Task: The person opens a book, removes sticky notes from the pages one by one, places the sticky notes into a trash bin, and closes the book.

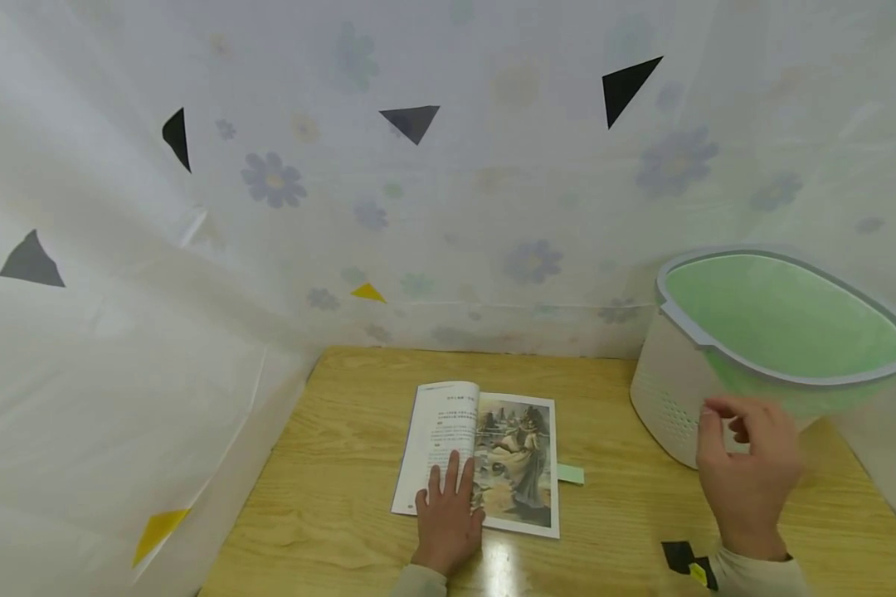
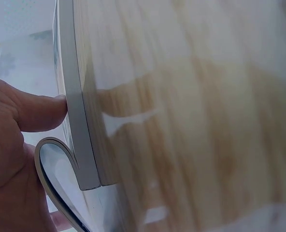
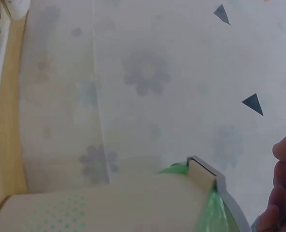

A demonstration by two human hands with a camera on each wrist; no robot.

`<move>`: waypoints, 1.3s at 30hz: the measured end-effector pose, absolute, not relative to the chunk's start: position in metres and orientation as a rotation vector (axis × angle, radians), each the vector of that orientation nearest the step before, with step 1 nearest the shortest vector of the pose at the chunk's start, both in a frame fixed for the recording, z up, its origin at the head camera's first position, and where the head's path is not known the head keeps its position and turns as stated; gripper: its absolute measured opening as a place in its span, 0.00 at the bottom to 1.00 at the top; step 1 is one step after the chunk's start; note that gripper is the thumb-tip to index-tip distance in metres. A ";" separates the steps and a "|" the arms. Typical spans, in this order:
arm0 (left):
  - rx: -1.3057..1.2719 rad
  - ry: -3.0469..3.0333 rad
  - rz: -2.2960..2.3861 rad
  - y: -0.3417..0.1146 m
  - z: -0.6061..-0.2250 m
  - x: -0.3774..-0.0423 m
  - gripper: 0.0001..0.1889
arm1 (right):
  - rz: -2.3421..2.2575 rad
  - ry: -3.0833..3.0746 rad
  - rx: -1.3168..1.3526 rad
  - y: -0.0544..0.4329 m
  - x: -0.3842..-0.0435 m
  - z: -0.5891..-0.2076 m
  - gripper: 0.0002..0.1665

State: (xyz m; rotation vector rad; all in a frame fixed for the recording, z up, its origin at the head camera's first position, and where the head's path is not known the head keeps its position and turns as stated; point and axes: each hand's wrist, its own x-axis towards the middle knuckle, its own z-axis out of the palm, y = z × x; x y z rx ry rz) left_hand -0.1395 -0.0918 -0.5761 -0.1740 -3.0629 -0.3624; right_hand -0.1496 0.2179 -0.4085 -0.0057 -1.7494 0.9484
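Head view: an open book (image 1: 518, 460) is lying on the wood-grain bench (image 1: 321, 473), its text page (image 1: 455, 410) facing left and its illustrated page facing right.
Left hand: this hand (image 1: 448, 526) is resting on the lower part of the text page, close to the fold, its fingers spreading apart and clamping nothing.
Left wrist view: the thumb (image 2: 44, 113) is lying against the book's edge, while leaves beside it are bending up in a rounded curl.
Right hand: this hand (image 1: 750, 468) is hovering in front of the basket, its fingers curling in and its thumb and forefinger tips sitting nearly together; nothing is showing between them.
Basket: the pale basket (image 1: 664, 373) is standing on the bench to the right of the book, well apart from it, with a green liner (image 1: 784, 323) covering its inside; whether the right hand is touching its wall is not showing clearly.
Slip: a light green slip (image 1: 571, 473) is lying at the book's right edge; whether it is running underneath is hard to tell.
Scraps: black pieces (image 1: 677, 556) and a yellow scrap (image 1: 698, 573) are lying beside the right sleeve (image 1: 762, 574).
Steadying the pages: the step in hand is seemingly holding the book open; flat, light pressure near the fold is probably serving best, since curling leaves are likely springing back under a loose touch, and pressing too hard is risking a crease.
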 end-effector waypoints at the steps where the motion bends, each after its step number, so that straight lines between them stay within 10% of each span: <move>1: -0.170 -3.076 -0.366 -0.092 -0.575 -0.139 0.39 | 0.956 -1.772 0.019 0.216 -0.150 -0.416 0.07; 20: -0.152 -3.099 -0.400 -0.092 -0.569 -0.140 0.38 | 0.969 -2.798 -0.025 0.136 -0.144 -0.541 0.07; 39: -0.145 -3.132 -0.425 -0.092 -0.572 -0.141 0.39 | 0.865 -2.881 -0.073 0.118 -0.137 -0.570 0.17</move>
